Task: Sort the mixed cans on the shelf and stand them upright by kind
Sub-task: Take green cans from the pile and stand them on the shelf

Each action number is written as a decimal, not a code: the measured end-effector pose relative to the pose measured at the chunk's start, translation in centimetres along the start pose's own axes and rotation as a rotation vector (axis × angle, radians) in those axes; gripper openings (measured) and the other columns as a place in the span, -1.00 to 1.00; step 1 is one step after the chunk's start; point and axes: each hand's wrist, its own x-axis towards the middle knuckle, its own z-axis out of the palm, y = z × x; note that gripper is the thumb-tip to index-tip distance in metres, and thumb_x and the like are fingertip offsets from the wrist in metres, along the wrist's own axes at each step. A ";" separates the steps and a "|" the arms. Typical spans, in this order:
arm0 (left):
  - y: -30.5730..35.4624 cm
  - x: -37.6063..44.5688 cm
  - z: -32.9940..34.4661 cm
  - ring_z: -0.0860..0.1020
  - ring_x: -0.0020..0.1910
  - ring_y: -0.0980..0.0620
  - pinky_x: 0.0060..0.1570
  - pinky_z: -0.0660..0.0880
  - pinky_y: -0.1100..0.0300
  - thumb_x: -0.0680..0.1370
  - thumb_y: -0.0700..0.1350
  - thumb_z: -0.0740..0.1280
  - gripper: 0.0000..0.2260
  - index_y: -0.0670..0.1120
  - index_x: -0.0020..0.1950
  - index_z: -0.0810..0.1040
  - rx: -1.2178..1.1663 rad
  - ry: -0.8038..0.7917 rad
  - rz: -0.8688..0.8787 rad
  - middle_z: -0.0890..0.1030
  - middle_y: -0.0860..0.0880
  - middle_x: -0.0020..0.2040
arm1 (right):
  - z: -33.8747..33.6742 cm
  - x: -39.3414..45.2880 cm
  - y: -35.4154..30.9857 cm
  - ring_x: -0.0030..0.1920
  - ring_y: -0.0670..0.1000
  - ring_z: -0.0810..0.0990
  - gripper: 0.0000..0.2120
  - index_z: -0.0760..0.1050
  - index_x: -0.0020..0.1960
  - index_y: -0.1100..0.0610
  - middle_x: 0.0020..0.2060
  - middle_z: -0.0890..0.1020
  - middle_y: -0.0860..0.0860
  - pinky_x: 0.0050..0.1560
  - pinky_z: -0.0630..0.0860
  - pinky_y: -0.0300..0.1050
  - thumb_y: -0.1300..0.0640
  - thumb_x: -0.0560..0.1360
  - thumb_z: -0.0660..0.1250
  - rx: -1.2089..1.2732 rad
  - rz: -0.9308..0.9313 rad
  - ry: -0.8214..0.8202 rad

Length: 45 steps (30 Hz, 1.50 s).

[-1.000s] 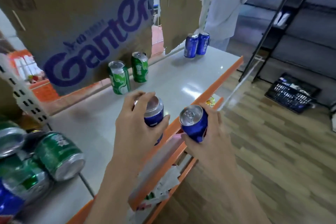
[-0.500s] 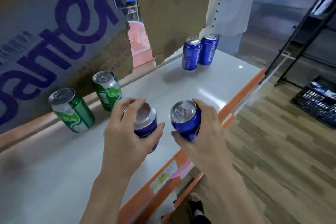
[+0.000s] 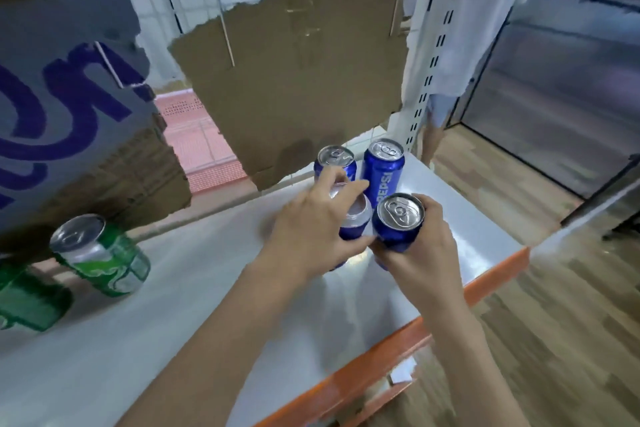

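Two blue aluminium drink cans carried in at once, one per hand, toward the far right corner of the white shelf board with the orange front lip (image 3: 498, 270). Left hand (image 3: 308, 236) wrapped from above and behind around a blue can with a silver shoulder (image 3: 353, 224), fingers curled over the rim and thumb low on the wall; top mostly hidden, so which end faces up cannot be told. Right hand (image 3: 420, 253) closed round the lower body of a blue can with its pull-tab lid facing up (image 3: 398, 218), gripped low, probably to leave the base free for setting down. Both held upright and touching or nearly touching each other, just in front of a standing blue Pepsi can (image 3: 382, 172) and a second standing blue can (image 3: 334, 159) behind the left fingers. Placement here makes sense as grouping by kind: blues gathered at the right end against the torn brown cardboard backing (image 3: 294, 80). Whether the carried cans already touch the board cannot be told, bases hidden by the hands. Well apart to the left, a green and silver can (image 3: 100, 255) standing, looking tilted through the wide lens, with a blurred green can (image 3: 31, 302) at the frame edge, likely the start of the green group. Next likely: lowering both straight down without knocking the back pair, then letting go. At the upper right, a person in a white coat (image 3: 460, 28) behind the shelf upright.
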 end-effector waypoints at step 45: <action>-10.8 -66.3 -25.6 0.56 0.04 -0.21 -0.01 0.51 -0.06 0.40 -0.02 0.48 -0.65 -0.16 0.10 0.59 0.439 0.056 -1.211 0.60 -0.15 0.09 | 21.0 -46.1 -30.1 -0.13 0.13 0.63 -0.59 0.61 0.01 0.16 -0.16 0.65 0.05 -0.15 0.58 -0.03 -0.02 0.37 0.12 -0.387 -0.600 -0.582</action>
